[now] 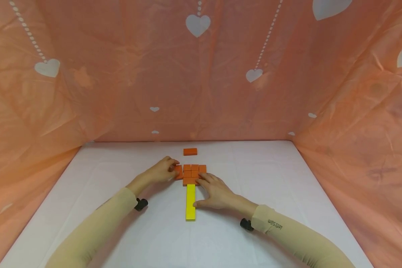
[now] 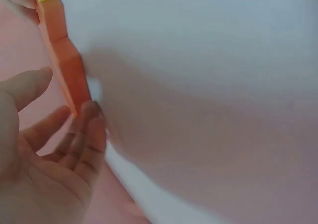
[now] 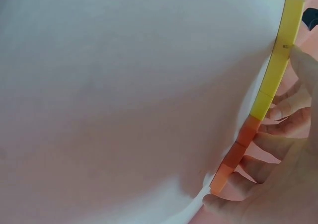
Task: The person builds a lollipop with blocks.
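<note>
A cluster of orange blocks [image 1: 191, 180] lies flat on the white table, fitted closely together. From its near side a yellow strip [image 1: 190, 208] runs toward me; the right wrist view shows a seam in it. My left hand [image 1: 161, 170] holds a slightly tilted orange block [image 1: 178, 172] at the cluster's left side, its fingers curving round the far end [image 2: 77, 92]. On the right, my right hand [image 1: 216, 191] is spread with fairly straight fingers. Its fingertips touch the orange blocks on that side, and its thumb rests against the yellow strip's right edge.
One separate orange block [image 1: 190, 152] lies beyond the cluster, near the table's back edge. A white cloth [image 1: 254, 160] covers the table. Peach curtains [image 1: 201, 93] with white hearts hang behind and at both sides. A small dark camera [image 1: 141, 204] sits on the left wrist.
</note>
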A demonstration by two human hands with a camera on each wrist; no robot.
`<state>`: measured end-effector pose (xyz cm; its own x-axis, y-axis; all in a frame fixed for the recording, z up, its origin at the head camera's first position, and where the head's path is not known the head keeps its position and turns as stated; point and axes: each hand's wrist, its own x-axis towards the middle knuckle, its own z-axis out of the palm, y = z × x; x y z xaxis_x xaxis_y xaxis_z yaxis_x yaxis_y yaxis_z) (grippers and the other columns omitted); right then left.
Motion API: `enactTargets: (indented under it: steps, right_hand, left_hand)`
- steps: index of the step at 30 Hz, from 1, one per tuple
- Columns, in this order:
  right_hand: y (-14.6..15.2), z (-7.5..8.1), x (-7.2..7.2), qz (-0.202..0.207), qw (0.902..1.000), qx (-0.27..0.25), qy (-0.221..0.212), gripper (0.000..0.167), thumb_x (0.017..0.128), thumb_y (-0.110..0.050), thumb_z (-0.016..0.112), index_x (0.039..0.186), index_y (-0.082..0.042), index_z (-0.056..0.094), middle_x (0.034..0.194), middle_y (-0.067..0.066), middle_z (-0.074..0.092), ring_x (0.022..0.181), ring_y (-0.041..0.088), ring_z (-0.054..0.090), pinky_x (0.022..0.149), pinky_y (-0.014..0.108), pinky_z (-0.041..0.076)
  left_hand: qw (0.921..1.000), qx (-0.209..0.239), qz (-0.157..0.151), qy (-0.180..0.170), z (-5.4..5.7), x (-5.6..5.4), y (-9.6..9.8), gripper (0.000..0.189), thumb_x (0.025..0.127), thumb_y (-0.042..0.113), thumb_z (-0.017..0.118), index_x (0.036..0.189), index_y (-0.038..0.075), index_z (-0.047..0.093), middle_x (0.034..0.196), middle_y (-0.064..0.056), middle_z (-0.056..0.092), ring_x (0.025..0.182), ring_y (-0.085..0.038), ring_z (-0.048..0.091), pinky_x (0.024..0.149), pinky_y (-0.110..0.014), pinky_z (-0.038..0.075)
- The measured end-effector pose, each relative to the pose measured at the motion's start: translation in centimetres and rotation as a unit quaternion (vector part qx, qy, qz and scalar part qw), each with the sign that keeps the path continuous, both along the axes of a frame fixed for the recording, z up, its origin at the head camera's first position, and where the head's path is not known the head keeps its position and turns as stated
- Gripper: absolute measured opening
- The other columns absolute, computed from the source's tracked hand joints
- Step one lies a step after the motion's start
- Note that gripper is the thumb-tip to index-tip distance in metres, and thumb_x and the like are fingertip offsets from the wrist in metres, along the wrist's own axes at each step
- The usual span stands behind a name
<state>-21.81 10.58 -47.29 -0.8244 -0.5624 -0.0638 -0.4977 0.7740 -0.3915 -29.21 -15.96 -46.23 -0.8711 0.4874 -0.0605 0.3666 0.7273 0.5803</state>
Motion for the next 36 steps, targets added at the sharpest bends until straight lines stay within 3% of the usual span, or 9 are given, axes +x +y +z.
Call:
enactTargets:
  steps: [10,22,36]
  right_hand:
    - [0.05,-0.01,0.06,0.001,0.9999,-0.009,-0.007,0.087,0.087,-0.056,0.078,0.154,-0.010,0.049,0.169,0.012,0.030,0.154,0.036,0.028,0.124,0.056,0.025]
    - [0.06,-0.09,-0.05,0.001,1.0000,-0.007,-0.004,0.088,0.087,-0.057,0.078,0.155,-0.009,0.049,0.169,0.011,0.030,0.154,0.037,0.028,0.124,0.056,0.025]
    - [0.09,0.11,-0.01,0.000,1.0000,-0.004,-0.006,0.088,0.087,-0.057,0.078,0.155,-0.010,0.048,0.169,0.011,0.030,0.154,0.036,0.028,0.124,0.056,0.025]
  left_hand:
    - [0.9992,0.008,-0.030,0.024,-0.61,-0.31,0.06,0.045,0.099,0.017,0.072,0.135,-0.008,0.060,0.121,-0.018,0.058,0.103,-0.027,0.058,0.096,-0.045,0.053]
    - [0.9998,0.012,-0.011,0.009,-0.46,-0.18,0.41,0.041,0.102,0.016,0.069,0.136,-0.006,0.060,0.126,-0.020,0.056,0.109,-0.030,0.058,0.099,-0.047,0.053]
    - [0.9996,0.022,-0.011,0.012,-0.50,-0.25,0.62,0.041,0.102,0.015,0.068,0.135,-0.007,0.060,0.124,-0.020,0.057,0.107,-0.030,0.059,0.097,-0.046,0.054]
